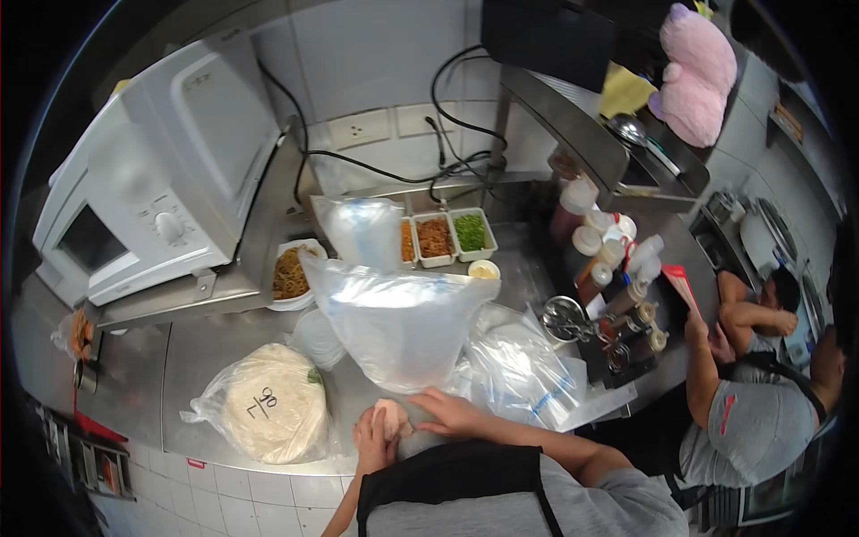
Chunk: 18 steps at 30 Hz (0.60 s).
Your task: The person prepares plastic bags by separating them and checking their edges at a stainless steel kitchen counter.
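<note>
At the counter's front edge, my left hand [374, 433] grips a pale pink, soft-looking piece [392, 416]; whether it is raw meat or a folded cloth I cannot tell. My right hand [453, 414] is just right of it, fingers apart and holding nothing. Above the right fingertips stands a large clear plastic bag [402, 329] with pale, blurred contents. Another pile of clear plastic bags [520, 366] lies beside the right forearm. To the left of my left hand rests a tied plastic bag of pale round flat sheets [275, 406], bearing handwritten marks.
A white microwave oven [161, 168] sits on a raised steel shelf at left. White tubs of chopped green herbs [472, 232] and brown bits [434, 239] line the back. Squeeze bottles [587, 240] crowd the right. A co-worker in a grey shirt [765, 429] stands close at right.
</note>
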Each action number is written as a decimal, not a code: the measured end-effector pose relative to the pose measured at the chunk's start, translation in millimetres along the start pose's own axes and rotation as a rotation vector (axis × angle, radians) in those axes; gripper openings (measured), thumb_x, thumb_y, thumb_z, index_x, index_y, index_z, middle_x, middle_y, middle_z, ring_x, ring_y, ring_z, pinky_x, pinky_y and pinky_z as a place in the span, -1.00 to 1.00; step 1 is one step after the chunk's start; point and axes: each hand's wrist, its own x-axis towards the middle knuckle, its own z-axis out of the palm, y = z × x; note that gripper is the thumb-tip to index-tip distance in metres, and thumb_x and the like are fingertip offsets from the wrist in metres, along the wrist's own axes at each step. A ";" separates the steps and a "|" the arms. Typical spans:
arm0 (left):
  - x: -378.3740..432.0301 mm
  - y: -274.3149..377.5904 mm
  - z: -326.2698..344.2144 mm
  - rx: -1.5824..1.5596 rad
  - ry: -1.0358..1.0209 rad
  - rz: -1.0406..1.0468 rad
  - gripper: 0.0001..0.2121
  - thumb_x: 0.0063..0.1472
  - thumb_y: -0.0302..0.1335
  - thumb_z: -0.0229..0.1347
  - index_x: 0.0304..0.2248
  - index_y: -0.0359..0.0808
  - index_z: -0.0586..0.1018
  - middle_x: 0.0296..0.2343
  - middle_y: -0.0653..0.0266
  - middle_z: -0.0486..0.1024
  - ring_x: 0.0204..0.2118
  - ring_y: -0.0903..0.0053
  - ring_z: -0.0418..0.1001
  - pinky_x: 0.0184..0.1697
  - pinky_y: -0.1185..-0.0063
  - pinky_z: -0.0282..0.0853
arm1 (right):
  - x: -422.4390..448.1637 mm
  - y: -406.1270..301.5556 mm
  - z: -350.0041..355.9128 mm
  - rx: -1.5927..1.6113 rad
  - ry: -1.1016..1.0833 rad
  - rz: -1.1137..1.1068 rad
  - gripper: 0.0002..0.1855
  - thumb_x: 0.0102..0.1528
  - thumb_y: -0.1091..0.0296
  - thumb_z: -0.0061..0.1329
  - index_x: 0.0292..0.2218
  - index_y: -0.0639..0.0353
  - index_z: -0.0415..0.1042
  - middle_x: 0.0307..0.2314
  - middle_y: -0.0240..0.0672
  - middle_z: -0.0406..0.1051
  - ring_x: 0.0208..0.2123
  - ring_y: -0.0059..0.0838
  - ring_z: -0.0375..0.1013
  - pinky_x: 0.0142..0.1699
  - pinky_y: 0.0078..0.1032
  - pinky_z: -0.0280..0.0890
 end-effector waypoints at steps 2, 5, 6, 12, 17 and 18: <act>7.0 12.7 4.8 -0.148 -0.030 0.062 -0.60 -0.06 -0.61 0.05 -0.14 -0.31 0.36 -0.22 0.05 0.30 -0.16 0.19 0.26 -0.11 0.43 0.16 | 5.0 4.3 3.1 0.025 -0.143 -0.036 -0.71 -0.04 0.23 -0.06 -0.26 0.13 0.32 -0.50 -0.29 0.27 -0.47 -0.26 0.33 -0.39 -0.44 0.23; 13.5 9.3 15.3 -0.289 -0.073 -0.038 -0.66 -0.08 -0.63 0.07 -0.22 -0.32 0.43 -0.35 0.12 0.38 -0.27 0.28 0.34 -0.22 0.48 0.24 | 4.7 15.6 7.5 -0.002 -0.217 -0.033 -0.82 -0.04 0.29 -0.07 -0.37 0.14 0.36 -0.53 -0.31 0.26 -0.48 -0.26 0.32 -0.41 -0.44 0.23; 17.5 12.3 12.2 -0.324 -0.106 -0.081 -0.68 -0.09 -0.60 0.09 -0.24 -0.32 0.45 -0.38 0.13 0.38 -0.30 0.29 0.35 -0.24 0.49 0.26 | 6.5 13.1 0.8 -0.017 -0.224 -0.012 -0.84 -0.04 0.30 -0.07 -0.39 0.14 0.37 -0.53 -0.31 0.26 -0.49 -0.27 0.32 -0.42 -0.44 0.23; 31.7 27.1 -20.1 -0.177 -0.184 -0.052 -0.67 -0.12 -0.42 0.19 -0.28 -0.26 0.47 -0.37 0.19 0.37 -0.31 0.36 0.36 -0.26 0.52 0.26 | -24.0 16.2 -41.1 -0.096 0.206 0.092 -0.79 -0.08 0.24 -0.04 -0.42 0.16 0.37 -0.45 -0.26 0.26 -0.36 -0.20 0.28 -0.29 -0.37 0.18; 57.5 55.9 -61.9 0.075 -0.265 0.104 -0.62 -0.08 -0.32 0.17 -0.22 -0.21 0.44 -0.26 0.18 0.32 -0.20 0.33 0.32 -0.15 0.55 0.22 | -63.8 38.1 -81.5 -0.684 0.328 0.448 -0.72 -0.12 0.25 0.02 -0.35 0.19 0.43 -0.33 -0.25 0.27 -0.29 -0.20 0.23 -0.19 -0.37 0.13; 66.6 61.9 -63.3 -0.101 -0.338 0.104 -0.61 -0.05 -0.32 0.15 -0.20 -0.23 0.42 -0.23 0.19 0.32 -0.18 0.39 0.31 -0.13 0.56 0.20 | -75.9 47.0 -82.4 -0.470 0.313 0.417 -0.76 -0.12 0.29 0.02 -0.37 0.18 0.44 -0.37 -0.27 0.28 -0.32 -0.24 0.25 -0.21 -0.40 0.14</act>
